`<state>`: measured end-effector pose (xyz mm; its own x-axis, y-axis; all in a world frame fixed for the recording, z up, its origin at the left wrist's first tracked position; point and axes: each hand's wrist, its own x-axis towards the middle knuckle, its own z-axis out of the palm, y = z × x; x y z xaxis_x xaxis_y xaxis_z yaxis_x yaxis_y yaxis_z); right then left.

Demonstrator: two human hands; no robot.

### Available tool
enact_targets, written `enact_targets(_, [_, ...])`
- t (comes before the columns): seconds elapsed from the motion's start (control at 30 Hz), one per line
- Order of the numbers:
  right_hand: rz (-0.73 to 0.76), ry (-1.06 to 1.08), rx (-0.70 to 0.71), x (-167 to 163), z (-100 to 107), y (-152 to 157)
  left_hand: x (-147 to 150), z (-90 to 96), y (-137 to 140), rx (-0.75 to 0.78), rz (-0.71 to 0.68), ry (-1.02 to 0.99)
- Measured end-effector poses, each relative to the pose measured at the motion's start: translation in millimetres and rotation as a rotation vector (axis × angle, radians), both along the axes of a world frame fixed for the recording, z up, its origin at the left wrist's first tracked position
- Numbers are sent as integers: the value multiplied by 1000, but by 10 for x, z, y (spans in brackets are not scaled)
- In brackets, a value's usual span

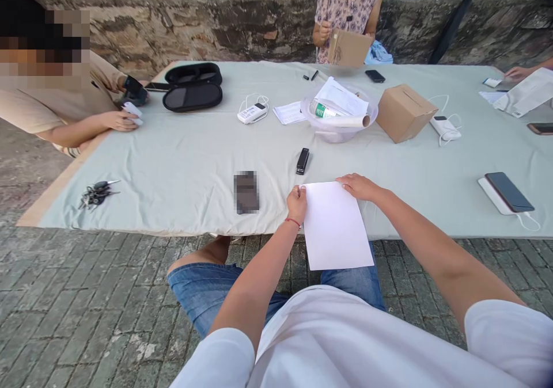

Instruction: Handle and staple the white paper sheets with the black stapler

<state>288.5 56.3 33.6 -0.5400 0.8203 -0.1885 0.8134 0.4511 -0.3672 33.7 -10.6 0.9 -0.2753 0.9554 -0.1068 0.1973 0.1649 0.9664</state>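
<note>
A white sheet of paper lies partly on the table, its near end hanging out past the table's edge above my lap. My left hand is closed on the sheet's upper left corner, thumb on top. At the far right corner, my right hand holds the sheet, with its fingers along the edge. Whether there is more than one sheet, I cannot tell. Just beyond the paper is a black stapler, apart from both hands. A blurred dark flat object lies to the left of my left hand.
On the cloth-covered table are keys, a black case, a bowl of papers, a cardboard box and a phone on a white power bank. People sit left and opposite; another person's hand shows at right.
</note>
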Motion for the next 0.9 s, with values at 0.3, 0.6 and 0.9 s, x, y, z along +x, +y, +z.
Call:
enact_targets(0.3, [-133,243,-122,-83,-3,56,-142,165,96,26,-59,111])
enact_targets(0.6, [-304,385,-221,-50,-214,212,-317,93,376,-15,-74,264])
enact_targets(0.9, [-435,655,-292,-17,-425,99,-316,-51,362,5,-40,330])
